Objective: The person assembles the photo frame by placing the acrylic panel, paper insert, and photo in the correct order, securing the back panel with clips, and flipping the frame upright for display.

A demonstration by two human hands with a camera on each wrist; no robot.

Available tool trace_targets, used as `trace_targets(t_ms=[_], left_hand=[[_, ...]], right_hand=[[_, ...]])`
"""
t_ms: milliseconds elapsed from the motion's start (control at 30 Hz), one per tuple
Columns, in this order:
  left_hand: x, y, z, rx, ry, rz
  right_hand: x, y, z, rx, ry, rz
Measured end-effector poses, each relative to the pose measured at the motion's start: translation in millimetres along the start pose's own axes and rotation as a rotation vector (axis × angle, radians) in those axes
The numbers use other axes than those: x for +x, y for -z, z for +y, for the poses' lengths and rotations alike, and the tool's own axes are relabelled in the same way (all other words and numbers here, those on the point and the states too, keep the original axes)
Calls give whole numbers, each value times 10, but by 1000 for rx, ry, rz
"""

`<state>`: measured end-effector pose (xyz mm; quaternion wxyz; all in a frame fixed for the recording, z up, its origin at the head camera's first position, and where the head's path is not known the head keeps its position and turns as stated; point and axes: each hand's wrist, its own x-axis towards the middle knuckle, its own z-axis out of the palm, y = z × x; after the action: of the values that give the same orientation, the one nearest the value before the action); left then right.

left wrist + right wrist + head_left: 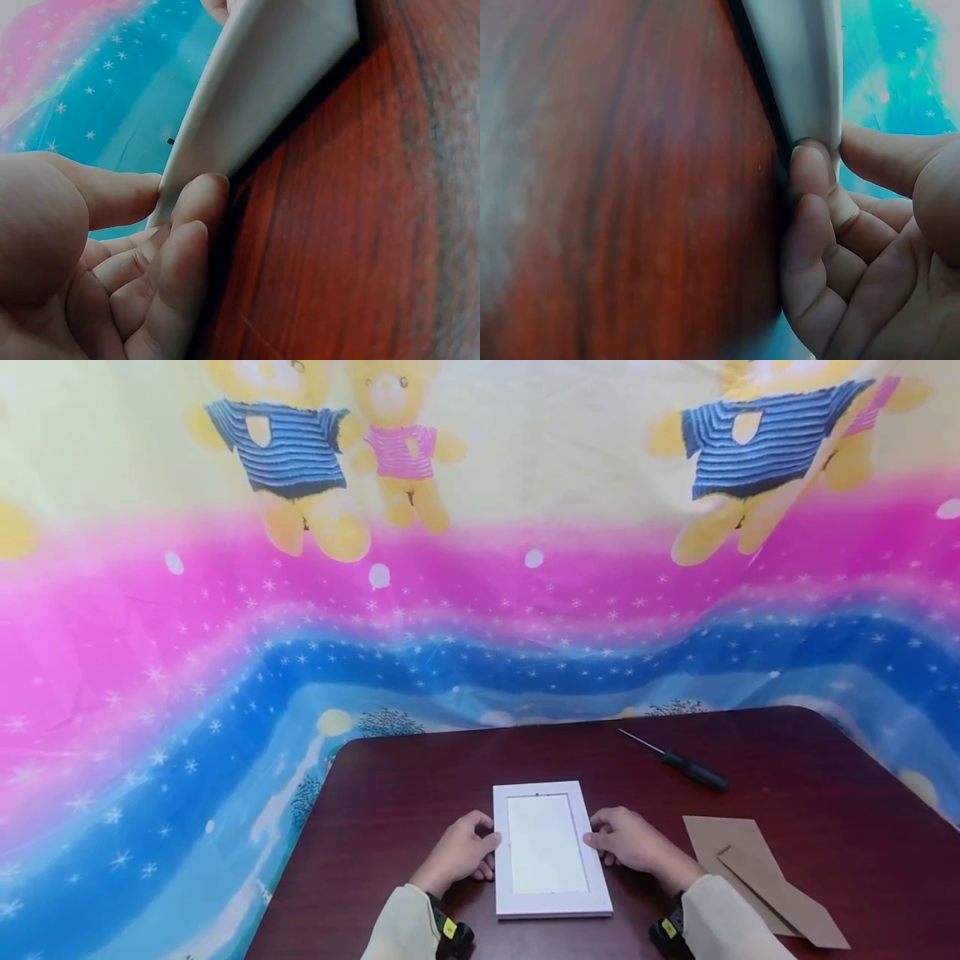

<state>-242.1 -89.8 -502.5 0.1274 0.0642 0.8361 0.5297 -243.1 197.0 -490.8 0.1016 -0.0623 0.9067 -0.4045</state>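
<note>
Behind, we've a smooth, lightly creased backdrop w/ teddy bears & pink/blue bands; below it, a dark red-brown desk w/ streaky wood grain. White rectangular picture frame, flat border & pale center, is btwn our two hands; can't tell if it touches the desk. L hand & R hand pinch opp. long sides, thumbs on front edge, fingers curled underneath. To R: flat angular cardboard pcs; farther back, thin-shafted screwdriver, blk handle.
</note>
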Motion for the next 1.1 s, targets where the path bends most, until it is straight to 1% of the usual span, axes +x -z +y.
trace_targets(t_ms=[200, 500, 733, 900, 1033, 1100], left_hand=[[3, 1, -7, -18, 4, 0], [-2, -5, -18, -30, 4, 7], [19, -50, -28, -57, 18, 4], [4, -62, -43, -60, 33, 4], [-9, -36, -21, -43, 15, 18], [-13, -13, -12, -26, 9, 27]], right_hand=[[13, -9, 15, -42, -14, -10], [-37, 33, -57, -102, -19, -38], [-120, 135, -24, -198, -3, 4], [-211, 224, -37, -228, 8, 23], [-245, 295, -67, -249, 49, 38], [-252, 332, -89, -250, 50, 34]])
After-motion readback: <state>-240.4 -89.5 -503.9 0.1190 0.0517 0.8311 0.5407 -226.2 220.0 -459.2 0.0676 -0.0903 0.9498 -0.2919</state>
